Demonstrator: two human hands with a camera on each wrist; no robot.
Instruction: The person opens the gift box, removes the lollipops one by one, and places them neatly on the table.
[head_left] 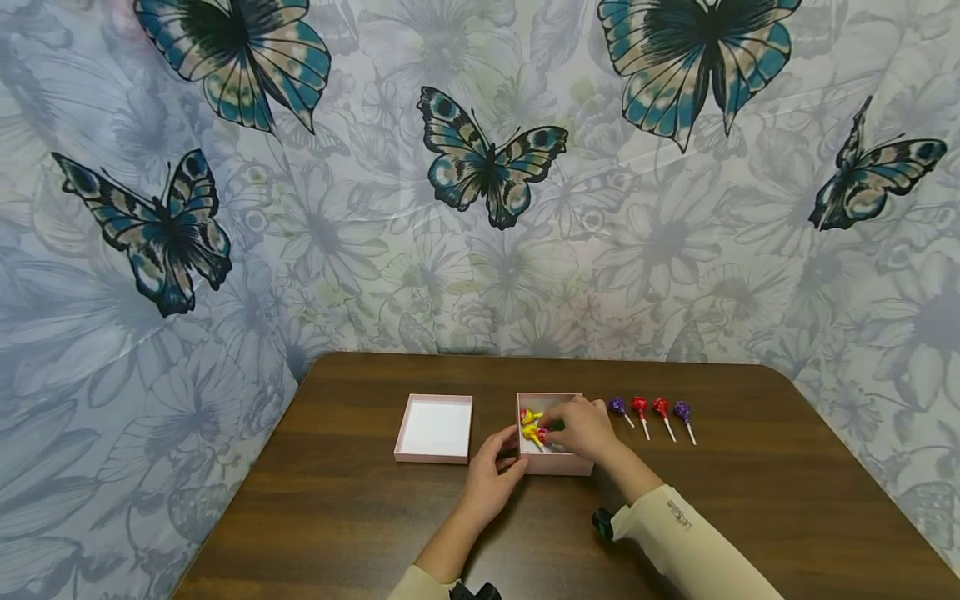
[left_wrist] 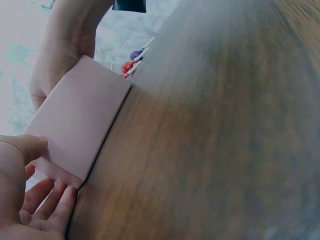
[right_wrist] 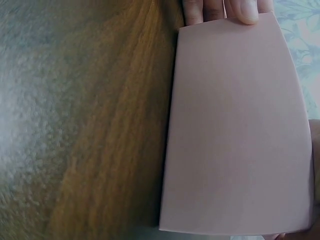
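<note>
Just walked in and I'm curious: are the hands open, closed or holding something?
Left hand: holding the pink box at its corner.
Right hand: partly inside the box, by the lollipops; whether it grips one cannot be told.

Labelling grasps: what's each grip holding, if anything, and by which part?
Left grip: pink box, by its near left corner. Right grip: inside the box; can't tell if it pinches the nearest red candy.

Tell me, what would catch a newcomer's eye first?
Probably the blue butterflies on the backdrop, high in the head view. Below, the right hand reaches into a pink box while the left hand holds its near left corner. Four red and purple lollipops lie in a row right of the box.
</note>
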